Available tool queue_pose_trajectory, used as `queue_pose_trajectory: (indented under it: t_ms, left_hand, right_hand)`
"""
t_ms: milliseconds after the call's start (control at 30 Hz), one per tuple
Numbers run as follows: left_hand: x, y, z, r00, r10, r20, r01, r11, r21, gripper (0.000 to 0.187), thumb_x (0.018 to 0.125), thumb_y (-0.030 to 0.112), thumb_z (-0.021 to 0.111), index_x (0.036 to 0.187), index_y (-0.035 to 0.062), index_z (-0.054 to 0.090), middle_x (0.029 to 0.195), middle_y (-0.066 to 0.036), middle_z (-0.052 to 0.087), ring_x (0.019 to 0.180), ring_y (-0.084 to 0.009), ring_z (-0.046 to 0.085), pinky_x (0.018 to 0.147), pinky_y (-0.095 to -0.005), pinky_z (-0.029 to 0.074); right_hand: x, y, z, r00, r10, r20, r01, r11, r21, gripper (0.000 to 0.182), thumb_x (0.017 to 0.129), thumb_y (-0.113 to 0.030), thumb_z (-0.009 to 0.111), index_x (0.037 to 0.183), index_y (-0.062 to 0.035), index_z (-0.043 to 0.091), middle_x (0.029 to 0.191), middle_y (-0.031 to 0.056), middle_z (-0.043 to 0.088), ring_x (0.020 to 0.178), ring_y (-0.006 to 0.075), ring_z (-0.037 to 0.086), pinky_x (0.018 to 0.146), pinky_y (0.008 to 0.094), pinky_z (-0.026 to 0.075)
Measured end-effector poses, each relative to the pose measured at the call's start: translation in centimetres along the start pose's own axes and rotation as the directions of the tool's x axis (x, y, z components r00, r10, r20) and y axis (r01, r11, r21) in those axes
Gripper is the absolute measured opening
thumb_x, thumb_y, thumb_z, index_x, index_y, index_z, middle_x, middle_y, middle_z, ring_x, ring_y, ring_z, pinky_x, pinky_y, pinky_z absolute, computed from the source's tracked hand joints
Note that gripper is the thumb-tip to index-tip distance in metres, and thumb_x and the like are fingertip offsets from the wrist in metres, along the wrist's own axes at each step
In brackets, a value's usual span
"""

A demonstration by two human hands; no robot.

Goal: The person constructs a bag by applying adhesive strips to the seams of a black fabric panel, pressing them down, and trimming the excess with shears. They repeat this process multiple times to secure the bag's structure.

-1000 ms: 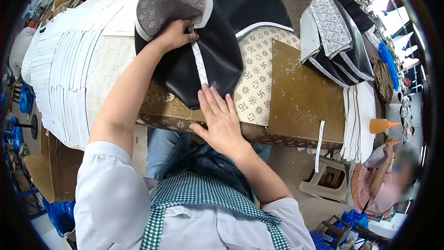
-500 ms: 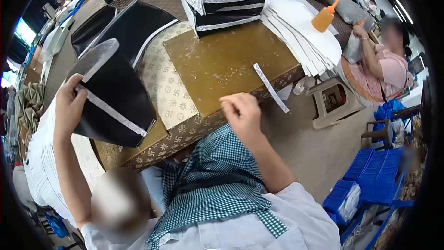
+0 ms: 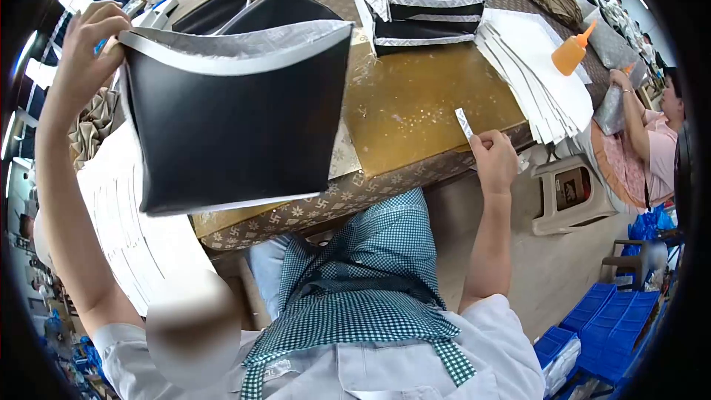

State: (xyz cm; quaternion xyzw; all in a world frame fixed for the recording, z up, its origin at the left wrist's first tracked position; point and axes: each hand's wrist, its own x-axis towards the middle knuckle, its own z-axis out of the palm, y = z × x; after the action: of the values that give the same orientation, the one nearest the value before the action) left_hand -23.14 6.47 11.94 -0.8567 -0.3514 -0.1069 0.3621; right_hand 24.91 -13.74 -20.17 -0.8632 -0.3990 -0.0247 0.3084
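A black panel point(image 3: 237, 130) with a white curved strip along its top edge hangs upright over the left part of the table. My left hand point(image 3: 92, 48) pinches its upper left corner. Over the table's front right edge, my right hand point(image 3: 492, 159) holds a narrow patterned white strip point(image 3: 464, 124) between thumb and fingers, its free end pointing up. The strip's lower part is hidden by the hand. Under both lies the brown board point(image 3: 415, 104) on the patterned table.
Stacked black pieces point(image 3: 437, 11) stand at the back, with white sheets point(image 3: 533, 74) and an orange glue bottle point(image 3: 569, 56) to their right. More white sheets point(image 3: 141, 230) lie at left. A stool point(image 3: 574, 192), blue crates point(image 3: 615, 318) and a seated person point(image 3: 655, 141) are at right.
My left hand has raised the black panel and turned its broad face toward me. My right hand has moved right and taken hold of the strip that lay on the board's edge.
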Motion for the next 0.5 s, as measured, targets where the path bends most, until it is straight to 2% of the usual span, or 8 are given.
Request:
queue_pose_trajectory:
  t_ms: [33,133,233,267,300,400,467,500]
  left_hand:
    - [0.3,0.4,0.1,0.993,0.025,0.113,-0.017,0.997,-0.073,0.010,0.078,0.005,0.061,0.087,0.0016,0.065,0.107,-0.007,0.064,0.118,-0.0258,0.052,0.106,-0.0422,0.032]
    - [-0.5,0.8,4.1,0.994,-0.031,0.105,0.034,0.999,-0.036,0.017,0.081,-0.002,0.062,0.089,0.0078,0.073,0.112,-0.003,0.067,0.127,-0.0233,0.050,0.113,-0.0457,0.029]
    - [-2.0,3.7,6.4,0.980,-0.072,0.187,0.095,0.988,-0.118,0.041,0.085,-0.006,0.052,0.118,0.0118,0.069,0.126,-0.003,0.063,0.132,-0.0244,0.046,0.119,-0.0485,0.020]
    - [-2.5,5.1,6.4,0.988,-0.082,0.133,0.095,0.991,-0.094,0.043,0.085,-0.003,0.053,0.123,0.0115,0.066,0.127,-0.007,0.063,0.131,-0.0267,0.047,0.116,-0.0473,0.028]
    - [-2.6,6.8,5.6,0.981,-0.131,0.146,0.175,0.922,-0.346,0.039,0.086,0.002,0.055,0.124,0.0090,0.066,0.132,-0.012,0.060,0.129,-0.0289,0.049,0.111,-0.0443,0.037]
    - [-3.4,11.8,3.4,0.920,-0.207,0.332,0.390,0.541,-0.745,0.037,0.099,0.033,0.056,0.119,0.0039,0.067,0.104,-0.018,0.070,0.105,-0.0272,0.066,0.093,-0.0344,0.050]
    - [-3.8,13.9,3.2,0.962,-0.138,0.234,0.271,0.453,-0.849,0.048,0.099,0.044,0.055,0.108,-0.0011,0.067,0.085,-0.019,0.069,0.083,-0.0344,0.067,0.077,-0.0389,0.052]
    - [-3.2,14.5,1.7,0.928,-0.093,0.360,0.358,0.485,-0.798,0.041,0.098,0.036,0.058,0.104,-0.0031,0.066,0.081,-0.022,0.066,0.079,-0.0318,0.067,0.071,-0.0393,0.050]
  right_hand:
    - [0.3,0.2,0.0,1.000,0.005,0.024,-0.005,1.000,-0.018,0.025,0.083,-0.035,0.069,0.083,-0.0097,0.071,0.084,0.0057,0.067,0.082,0.0289,0.064,0.076,0.0424,0.047]
    - [1.0,0.2,-0.3,0.991,0.066,0.113,-0.050,0.990,-0.134,0.033,0.083,-0.040,0.066,0.084,-0.0071,0.071,0.093,0.0110,0.070,0.091,0.0326,0.066,0.081,0.0445,0.049]
    - [1.5,1.1,0.1,0.988,0.012,0.155,-0.002,0.998,-0.060,0.037,0.082,-0.041,0.067,0.085,-0.0044,0.072,0.088,0.0133,0.071,0.086,0.0344,0.067,0.077,0.0447,0.050]
    - [1.4,0.9,-0.2,0.987,0.003,0.163,0.005,0.999,-0.051,0.037,0.082,-0.040,0.068,0.086,-0.0035,0.072,0.087,0.0139,0.071,0.085,0.0340,0.067,0.077,0.0439,0.051]
    - [1.3,0.8,-0.5,0.985,0.001,0.173,0.006,0.999,-0.045,0.037,0.082,-0.039,0.069,0.086,-0.0026,0.072,0.086,0.0144,0.071,0.084,0.0336,0.067,0.076,0.0431,0.051]
    - [1.3,0.6,-0.6,0.980,0.042,0.196,-0.057,0.996,0.070,0.033,0.081,-0.032,0.072,0.086,0.0001,0.072,0.083,0.0149,0.072,0.080,0.0296,0.069,0.074,0.0392,0.051]
    - [1.2,-0.3,-0.9,0.976,0.053,0.213,-0.079,0.990,0.115,0.030,0.080,-0.029,0.074,0.087,0.0005,0.072,0.080,0.0145,0.071,0.076,0.0267,0.068,0.073,0.0371,0.051]
    - [0.9,-0.8,-0.9,0.973,0.047,0.226,-0.080,0.987,0.141,0.029,0.080,-0.028,0.074,0.088,0.0004,0.073,0.078,0.0141,0.071,0.073,0.0250,0.068,0.072,0.0359,0.051]
